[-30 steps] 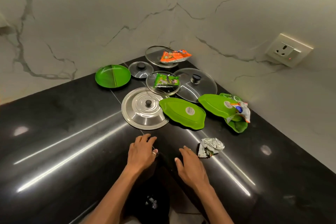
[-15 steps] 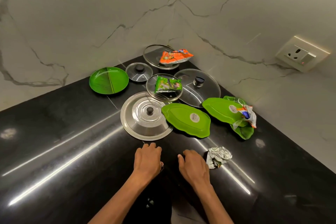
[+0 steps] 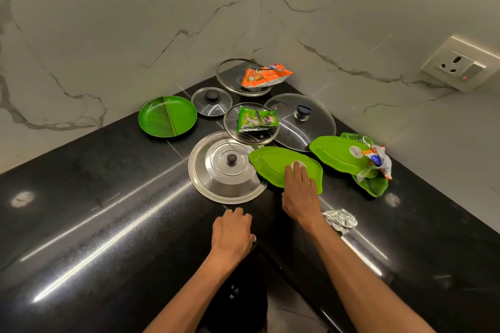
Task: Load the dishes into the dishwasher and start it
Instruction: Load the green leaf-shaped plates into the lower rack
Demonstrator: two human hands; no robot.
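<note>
On the black counter (image 3: 108, 197), my right hand (image 3: 300, 194) lies flat on the near end of a green leaf-shaped plate (image 3: 270, 165), fingers stretched over it. My left hand (image 3: 232, 235) rests with curled fingers at the counter's inner corner and holds nothing. A steel lid (image 3: 216, 170) sits left of that plate. Behind are a round green plate (image 3: 167, 116), a small glass lid (image 3: 211, 101), a glass lid (image 3: 232, 127) carrying a green packet (image 3: 255, 121), a large glass lid (image 3: 300, 121) and a back glass lid (image 3: 232, 76). No dishwasher is in view.
An orange packet (image 3: 265, 76) lies on the back lid. Two more green leaf plates (image 3: 335, 154) sit stacked at the right under a crumpled wrapper (image 3: 377, 162). Crumpled foil (image 3: 339, 220) lies beside my right wrist. Marble walls close the corner, and a wall socket (image 3: 460, 65) is on the right one.
My right hand has moved forward from the counter's edge onto the near green leaf plate. My left hand has stayed in place and curled its fingers.
</note>
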